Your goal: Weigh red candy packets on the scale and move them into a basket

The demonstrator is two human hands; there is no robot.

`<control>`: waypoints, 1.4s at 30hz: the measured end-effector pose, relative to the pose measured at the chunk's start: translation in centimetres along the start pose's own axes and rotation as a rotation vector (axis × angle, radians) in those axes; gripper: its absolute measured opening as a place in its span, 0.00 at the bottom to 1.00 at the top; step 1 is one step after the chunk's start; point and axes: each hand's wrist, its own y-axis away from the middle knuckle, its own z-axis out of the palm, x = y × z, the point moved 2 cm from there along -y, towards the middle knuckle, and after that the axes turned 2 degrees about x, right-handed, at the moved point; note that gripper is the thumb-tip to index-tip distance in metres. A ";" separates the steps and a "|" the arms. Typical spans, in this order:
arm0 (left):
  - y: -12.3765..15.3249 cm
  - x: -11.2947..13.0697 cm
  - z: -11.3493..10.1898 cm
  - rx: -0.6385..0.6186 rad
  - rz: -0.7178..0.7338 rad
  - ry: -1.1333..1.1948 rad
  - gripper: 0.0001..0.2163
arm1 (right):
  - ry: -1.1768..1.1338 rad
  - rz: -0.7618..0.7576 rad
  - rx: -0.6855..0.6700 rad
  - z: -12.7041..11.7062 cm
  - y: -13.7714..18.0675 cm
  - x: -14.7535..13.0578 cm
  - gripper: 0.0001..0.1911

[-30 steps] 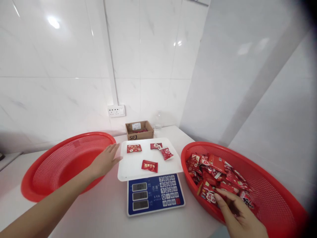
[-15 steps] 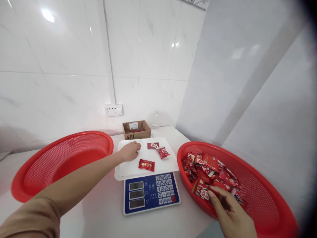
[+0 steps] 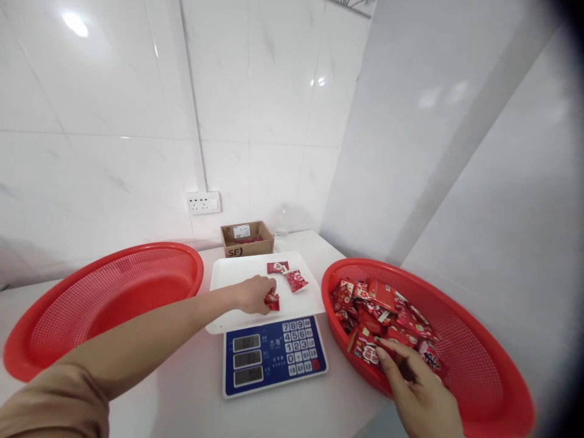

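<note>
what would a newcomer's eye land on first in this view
Probably the two big red baskets, the left one and the right one, which holds a pile of red packets. Between them, the scale stands out with its blue panel and white tray. The left hand is at a packet on the tray; the right hand pinches one in the right basket.

With our left hand (image 3: 255,294) we grasp a red packet (image 3: 272,303) at the white pan (image 3: 227,274) of the digital scale (image 3: 275,356); two similar packets (image 3: 297,280) lie just beyond that hand. Our right hand (image 3: 417,389) pinches a printed sachet (image 3: 365,350) beside heaped sachets (image 3: 382,297) in the red basket (image 3: 483,371) under it.
</note>
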 end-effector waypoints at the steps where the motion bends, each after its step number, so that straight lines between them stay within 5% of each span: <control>1: -0.2 0.2 -0.1 -0.009 -0.004 -0.004 0.21 | -0.004 -0.004 0.001 0.0 0.0 0.0 0.22; 10: -4.1 3.2 -1.8 0.091 0.219 -0.089 0.21 | 0.005 -0.071 0.010 0.1 0.0 -0.5 0.23; 16: -7.4 3.7 -1.6 0.029 0.322 -0.138 0.17 | 0.025 -0.073 -0.007 0.3 0.1 -0.6 0.23; 22: -7.4 3.5 -1.6 0.117 0.212 -0.089 0.17 | 0.009 -0.059 -0.019 0.3 0.2 -0.4 0.23; 28: -7.6 0.5 -4.0 0.270 -0.017 -0.002 0.17 | -0.001 -0.085 -0.019 0.4 0.3 -0.4 0.22; 36: -7.4 -1.2 -3.1 0.130 -0.135 0.073 0.16 | 0.011 -0.080 -0.017 0.4 0.3 -0.6 0.22; 42: -6.4 -0.6 -2.4 0.196 -0.078 0.145 0.16 | 0.007 -0.071 -0.023 0.2 0.2 -0.7 0.22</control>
